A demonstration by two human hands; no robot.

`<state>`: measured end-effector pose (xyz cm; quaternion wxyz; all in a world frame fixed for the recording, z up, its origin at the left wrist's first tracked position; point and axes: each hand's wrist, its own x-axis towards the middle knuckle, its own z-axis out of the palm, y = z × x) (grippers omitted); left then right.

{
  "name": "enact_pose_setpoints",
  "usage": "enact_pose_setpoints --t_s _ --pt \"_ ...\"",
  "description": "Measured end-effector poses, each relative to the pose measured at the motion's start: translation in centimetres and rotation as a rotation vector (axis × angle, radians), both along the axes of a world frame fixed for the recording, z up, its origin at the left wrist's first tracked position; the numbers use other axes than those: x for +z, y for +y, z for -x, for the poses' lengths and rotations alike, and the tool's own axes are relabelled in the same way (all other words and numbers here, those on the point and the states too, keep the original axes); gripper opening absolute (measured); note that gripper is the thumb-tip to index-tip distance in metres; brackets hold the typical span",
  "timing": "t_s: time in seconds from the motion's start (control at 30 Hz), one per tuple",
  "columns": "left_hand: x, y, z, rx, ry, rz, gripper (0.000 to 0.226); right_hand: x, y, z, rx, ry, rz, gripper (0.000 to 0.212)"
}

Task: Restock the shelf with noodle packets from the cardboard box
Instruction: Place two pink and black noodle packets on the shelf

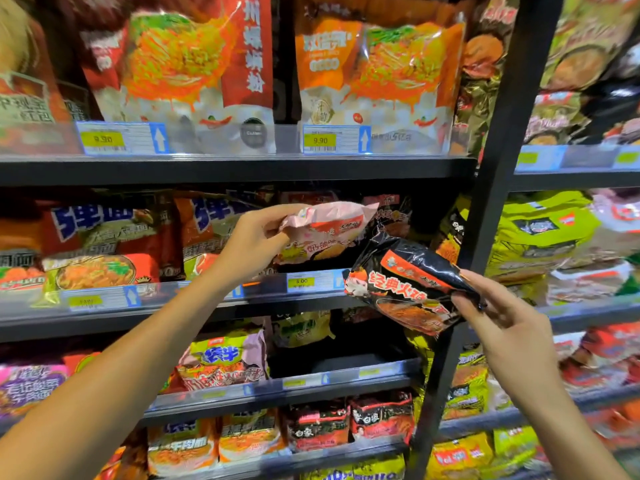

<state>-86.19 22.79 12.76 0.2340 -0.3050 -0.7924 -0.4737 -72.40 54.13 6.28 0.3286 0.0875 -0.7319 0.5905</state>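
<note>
Head view: pink packet (325,225) level crosswise, black packet (408,285) tilted down-right, in hands.

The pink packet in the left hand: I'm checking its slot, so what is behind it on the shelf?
Behind the pink packet, gripped by the left hand, dark packets stand on the second shelf. The packet covers the slot's middle, so its contents there cannot be seen.

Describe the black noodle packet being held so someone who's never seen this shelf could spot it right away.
Find the dark upright post that divides the two shelving bays. Just left of it, in front of the middle shelf, the right hand grips the black noodle packet by its right end. It is glossy black with an orange-red label and white characters, unlike the pale pink packet held by the left hand.
</note>
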Motion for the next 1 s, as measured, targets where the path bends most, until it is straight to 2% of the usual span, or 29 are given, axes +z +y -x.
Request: enact_pose_setpoints --t_s 0.13,0.23,0.33,0.4,0.5,0.53,0.67,0.73,0.87,1.0 --pt "0.5 1.7 1.8 0.184 -0.133 0.058 0.016 0.1 0.8 0.7 0.017 0.024 -0.012 0.035" --pt "0.3 2.8 3.1 0.412 -0.335 0.076 0.046 0.0 1.2 1.2 0.026 0.036 -0.015 0.036" --pt "-0.2 3.3 3.7 0.518 -0.414 0.154 0.041 -0.2 1.5 1.6 0.031 0.052 -0.013 0.036" --pt "-0.4 3.6 3.7 0.555 -0.362 0.204 0.034 -0.4 1.5 1.8 0.032 0.057 -0.014 0.037" --pt "-0.1 4.1 3.7 0.601 -0.197 0.332 0.005 -0.4 1.5 2.2 0.039 0.066 0.006 0.036" --pt "0.1 4.2 3.7 0.611 -0.160 0.389 0.004 -0.3 1.3 2.4 0.043 0.072 0.020 0.036" --pt "0.5 4.4 3.7 0.609 -0.110 0.711 0.007 0.7 0.5 3.0 0.026 0.125 0.051 0.038" --pt "0.3 4.4 3.9 0.590 -0.084 0.827 0.017 1.6 0.0 3.4 0.009 0.177 0.064 0.039" --pt "-0.1 4.7 3.5 0.574 0.032 0.900 0.017 3.2 -0.9 4.9 -0.022 0.239 0.033 0.040" --pt "0.2 4.4 3.3 0.528 0.122 0.916 0.022 3.5 -0.9 7.7 -0.052 0.203 -0.041 0.036"
